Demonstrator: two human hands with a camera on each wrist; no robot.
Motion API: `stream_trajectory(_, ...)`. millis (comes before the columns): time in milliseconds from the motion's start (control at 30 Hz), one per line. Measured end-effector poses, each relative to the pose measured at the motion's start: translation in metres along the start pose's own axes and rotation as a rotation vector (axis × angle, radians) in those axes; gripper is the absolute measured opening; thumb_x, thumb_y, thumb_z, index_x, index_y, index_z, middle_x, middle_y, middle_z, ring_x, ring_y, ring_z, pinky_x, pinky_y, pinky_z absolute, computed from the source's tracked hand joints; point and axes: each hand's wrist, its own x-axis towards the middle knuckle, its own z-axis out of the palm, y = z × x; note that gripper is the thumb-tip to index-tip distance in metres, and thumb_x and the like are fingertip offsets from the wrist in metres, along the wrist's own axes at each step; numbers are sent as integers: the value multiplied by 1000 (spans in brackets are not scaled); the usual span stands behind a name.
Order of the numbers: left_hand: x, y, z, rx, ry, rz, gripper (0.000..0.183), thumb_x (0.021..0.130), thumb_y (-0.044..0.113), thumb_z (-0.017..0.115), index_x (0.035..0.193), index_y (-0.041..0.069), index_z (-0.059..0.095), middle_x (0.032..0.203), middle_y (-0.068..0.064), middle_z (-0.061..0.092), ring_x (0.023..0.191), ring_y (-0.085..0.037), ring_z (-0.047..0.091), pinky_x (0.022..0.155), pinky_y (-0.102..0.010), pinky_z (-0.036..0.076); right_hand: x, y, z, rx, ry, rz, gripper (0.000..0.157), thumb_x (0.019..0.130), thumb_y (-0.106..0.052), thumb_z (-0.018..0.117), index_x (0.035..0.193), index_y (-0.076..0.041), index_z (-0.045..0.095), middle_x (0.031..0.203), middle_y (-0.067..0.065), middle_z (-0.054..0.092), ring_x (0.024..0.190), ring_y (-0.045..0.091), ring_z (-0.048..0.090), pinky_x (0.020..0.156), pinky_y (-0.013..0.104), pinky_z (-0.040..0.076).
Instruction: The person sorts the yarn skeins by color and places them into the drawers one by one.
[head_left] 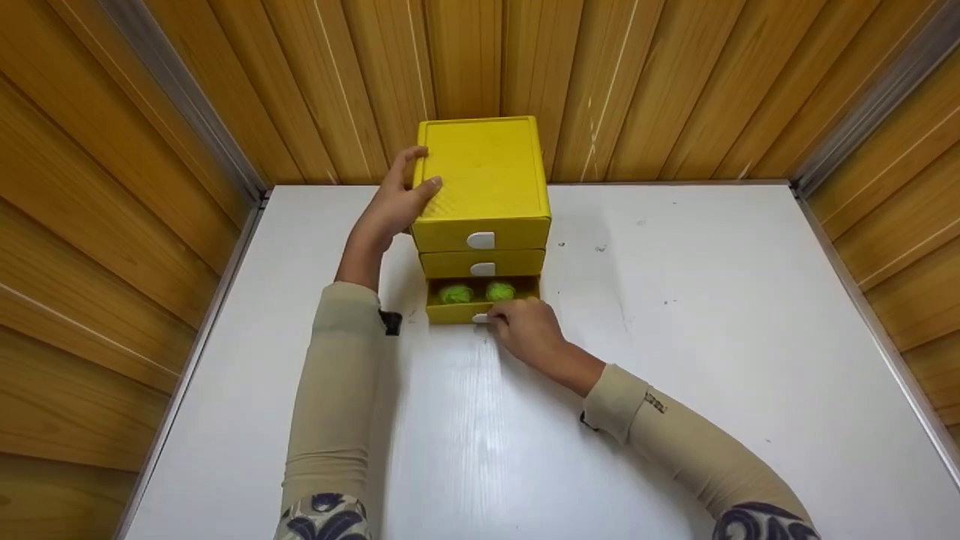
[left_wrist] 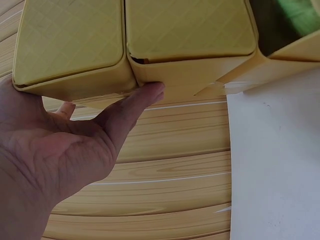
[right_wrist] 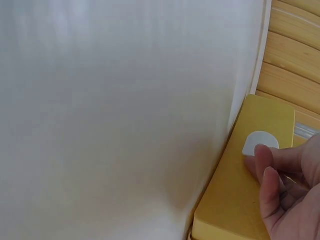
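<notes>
A yellow three-drawer box [head_left: 484,169] stands on the white table in the head view. Its bottom drawer [head_left: 450,313] is pulled out, showing two green yarn balls, one on the left [head_left: 456,294] and one on the right [head_left: 500,291]. My left hand [head_left: 397,199] rests against the box's left side, thumb on the top edge; in the left wrist view a straight finger [left_wrist: 145,97] touches the side. My right hand [head_left: 531,328] pinches the bottom drawer's white pull tab [right_wrist: 260,142]. The upper two drawers are closed, each with a white tab.
The white table [head_left: 712,360] extends around the box. Wood-look panels [head_left: 465,60] rise behind it and at both sides, with metal strips [head_left: 187,97] at the corners. Small dark marks spot the tabletop.
</notes>
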Motion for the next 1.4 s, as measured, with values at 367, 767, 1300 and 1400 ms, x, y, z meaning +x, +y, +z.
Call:
stream_trajectory(367,1,-2,0,-5,3,9,60,108,46,60,157,55,28,172,-11,33,117,-25,66,85,-35,59,23,8,4,8,-3,84,13,99,-11,73,99,-10,86,93,5,84,85,26,79,76,46,62)
stream_trajectory(767,1,-2,0,-9,4,-9,60,108,46,59,158,55,27,174,-10,30,122,-25,65,90,-36,59,34,12,8,-57,50,56,10,97,-10,76,96,-8,86,86,7,83,77,28,78,69,47,61)
stream_trajectory(1300,0,0,-3,17,-21,-18,63,108,48,59,160,55,24,171,-11,32,121,-25,64,91,-35,59,41,12,1,-72,-51,88,13,98,-11,74,99,-9,86,90,5,84,80,26,78,72,45,62)
stream_trajectory(1400,1,1,-3,10,-29,-9,63,108,48,60,159,56,24,172,-10,30,121,-25,63,92,-35,59,42,12,0,-66,-49,96,13,99,-12,74,99,-10,86,91,5,84,80,26,78,72,46,62)
